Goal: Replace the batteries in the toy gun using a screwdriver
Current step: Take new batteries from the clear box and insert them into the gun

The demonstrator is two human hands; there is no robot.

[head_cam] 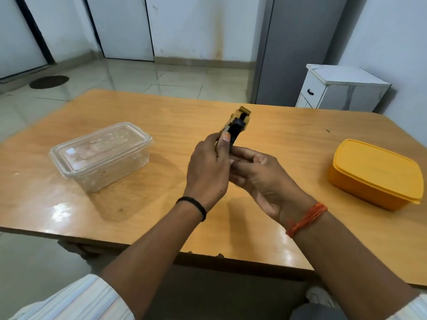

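Wooden table (143,218), glossy, glare patches on the near left. Pale tiled floor beyond the far edge; white walls, a grey panel far right, a small white cabinet (342,88) beside it.

Clear lidded container (101,155) sits left of centre, well apart from the hands. Yellow lidded box (374,174) sits at the right, close to the table's right edge. Bare tabletop between each box and the hands, and along the near edge.

Toy gun (238,125), yellow and black, is held above mid-table, its far end pointing away. Left hand (208,169) grips its lower part, thumb up along the black side, fingers curled round. Right hand (261,179) comes in from the right, fingers bent, tips against the gun's near end just beside the left hand; whether it truly holds the gun, cannot tell. Black band on the left wrist, orange thread on the right.
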